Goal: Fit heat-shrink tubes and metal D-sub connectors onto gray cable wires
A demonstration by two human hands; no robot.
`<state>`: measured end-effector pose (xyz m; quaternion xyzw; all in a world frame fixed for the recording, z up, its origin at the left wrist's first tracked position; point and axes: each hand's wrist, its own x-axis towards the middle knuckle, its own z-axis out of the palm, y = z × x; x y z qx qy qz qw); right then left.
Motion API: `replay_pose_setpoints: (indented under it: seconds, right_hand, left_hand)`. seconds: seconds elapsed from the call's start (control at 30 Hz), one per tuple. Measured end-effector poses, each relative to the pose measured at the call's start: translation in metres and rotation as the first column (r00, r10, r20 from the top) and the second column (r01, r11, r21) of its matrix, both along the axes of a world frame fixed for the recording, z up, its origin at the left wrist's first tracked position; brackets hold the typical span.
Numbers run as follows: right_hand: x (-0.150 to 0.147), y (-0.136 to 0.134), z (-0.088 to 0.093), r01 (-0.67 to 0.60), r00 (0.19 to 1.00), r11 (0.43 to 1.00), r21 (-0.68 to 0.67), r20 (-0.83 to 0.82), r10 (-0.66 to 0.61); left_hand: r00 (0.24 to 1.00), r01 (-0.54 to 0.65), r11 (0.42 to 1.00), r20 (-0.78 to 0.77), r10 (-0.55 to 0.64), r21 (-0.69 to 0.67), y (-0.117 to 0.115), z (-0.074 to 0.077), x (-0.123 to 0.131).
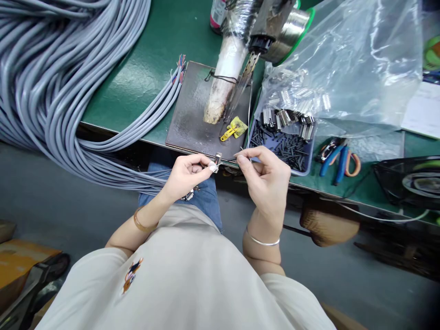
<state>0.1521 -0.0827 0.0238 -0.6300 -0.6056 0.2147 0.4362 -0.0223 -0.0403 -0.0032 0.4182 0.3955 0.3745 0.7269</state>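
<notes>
A small metal connector [217,158] is held up in the left hand [190,172], gripped between thumb and fingers, at six o'clock from the dark board [192,105], right by the near edge of the bench [120,89]. Over at three o'clock, the right hand [264,176] is pinched closed, a thin strand [249,119] apparently caught at its fingertips; its exact path there cannot be told.

Just past the connector, at one o'clock, a small yellow piece [228,133] is seen lying on the board, overhung by a slotted metal tool [239,89].

At one o'clock from the right hand, the blue tray [310,153] is packed with short black pieces [287,151], with more metal connectors [287,118] heaped behind them, partly covered by a clear plastic bag [364,59]. Near three o'clock, blue-handled pliers [340,165] are laid down.

And at ten o'clock from the left hand, grey cables [51,78] are piled in a great sweep, their coloured wire ends [179,68] bared near the board.
</notes>
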Motion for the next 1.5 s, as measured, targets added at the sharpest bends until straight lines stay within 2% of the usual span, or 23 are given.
replay_pose_setpoints:
  seconds: [0.2,0.37,0.7,0.97,1.1,1.23,1.4,1.5]
  right_hand:
    - [-0.001,0.001,0.003,-0.084,0.995,0.996,-0.031,0.053,0.085]
    - [0.002,0.001,0.006,-0.041,0.999,0.999,-0.021,0.006,0.041]
    - [0.000,0.002,0.002,-0.120,0.991,0.990,-0.081,-0.067,0.114]
    - [0.002,0.001,0.002,-0.094,0.990,0.987,-0.134,-0.118,0.079]
    - [0.002,0.002,0.002,-0.130,0.987,0.984,-0.124,-0.111,0.117]
    - [0.002,0.003,0.006,-0.218,0.976,0.969,-0.118,-0.052,0.214]
    - [-0.006,-0.001,0.008,-0.273,0.955,0.960,-0.062,0.102,0.278]
    - [-0.008,-0.005,0.004,-0.232,0.965,0.973,-0.006,0.122,0.231]
  left_hand:
    - [0.999,0.019,0.998,-0.045,-0.017,0.055,-0.002,-0.002,-0.004]
    - [0.999,0.046,0.999,-0.026,-0.046,0.028,-0.002,0.003,-0.006]
    - [0.997,0.054,0.996,-0.058,-0.050,0.076,-0.002,0.000,-0.008]
    - [0.996,0.078,0.996,-0.036,-0.076,0.048,-0.002,0.003,-0.011]
    - [0.995,0.093,0.994,0.015,-0.094,0.060,-0.002,0.000,-0.011]
    - [0.992,0.108,0.992,0.062,-0.112,0.067,-0.002,-0.004,-0.010]
    - [0.959,0.127,0.990,0.249,-0.138,0.062,-0.002,-0.013,-0.010]
    - [0.953,0.118,0.992,0.276,-0.127,0.050,-0.003,-0.017,-0.011]
